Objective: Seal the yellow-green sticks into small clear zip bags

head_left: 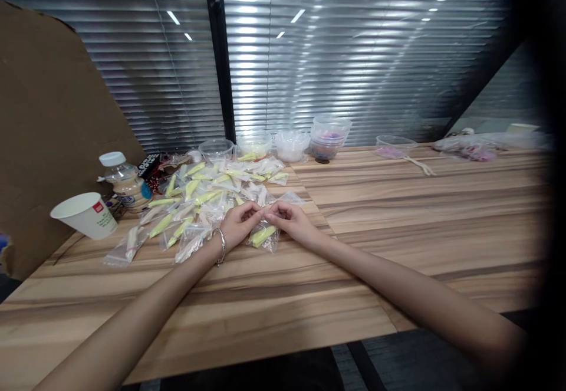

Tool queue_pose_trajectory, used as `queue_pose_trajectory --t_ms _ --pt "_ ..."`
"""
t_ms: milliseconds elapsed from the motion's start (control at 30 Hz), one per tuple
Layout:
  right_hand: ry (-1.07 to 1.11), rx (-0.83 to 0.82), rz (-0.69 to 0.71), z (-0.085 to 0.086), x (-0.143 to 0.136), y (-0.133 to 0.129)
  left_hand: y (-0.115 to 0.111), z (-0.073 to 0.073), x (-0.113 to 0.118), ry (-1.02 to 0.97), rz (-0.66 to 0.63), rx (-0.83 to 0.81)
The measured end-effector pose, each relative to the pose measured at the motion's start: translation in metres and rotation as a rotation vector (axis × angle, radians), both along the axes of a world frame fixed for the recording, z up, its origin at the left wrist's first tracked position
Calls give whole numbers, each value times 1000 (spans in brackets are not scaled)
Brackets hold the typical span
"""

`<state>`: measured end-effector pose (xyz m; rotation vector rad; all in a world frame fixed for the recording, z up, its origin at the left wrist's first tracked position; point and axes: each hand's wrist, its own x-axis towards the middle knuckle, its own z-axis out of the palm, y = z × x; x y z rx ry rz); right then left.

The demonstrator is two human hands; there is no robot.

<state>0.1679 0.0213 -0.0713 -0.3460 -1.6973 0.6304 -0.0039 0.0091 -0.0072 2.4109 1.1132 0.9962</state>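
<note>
A small clear plastic bag [264,236] with a yellow piece and small pale bits inside hangs from my fingertips, just above the wooden table. My left hand [242,222], with a bracelet at the wrist, pinches the bag's top edge on the left. On the right, my right hand [289,221] pinches the same edge, its fingertips close to those of the left. Beyond and left of my hands lies a pile of similar clear bags [206,196] holding yellow or whitish pieces.
A paper cup [88,217] and a white-capped bottle [126,184] stand left, beside a cardboard panel [53,114]. Clear tubs [292,145] line the back by the blinds. Farther right are a shallow tub [393,147], pale sticks [421,166] and a plastic bag [481,145].
</note>
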Motion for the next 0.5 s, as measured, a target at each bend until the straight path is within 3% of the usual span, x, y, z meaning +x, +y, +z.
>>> queue_pose_trajectory --t_ms 167,300,500 --pt "2 -9 34 -1 -3 1 1 1 1 69 46 -2" --pt "65 -58 48 -2 -3 8 0 4 0 4 126 73" --pt "55 -49 23 -4 0 12 -1 6 2 -43 59 -38"
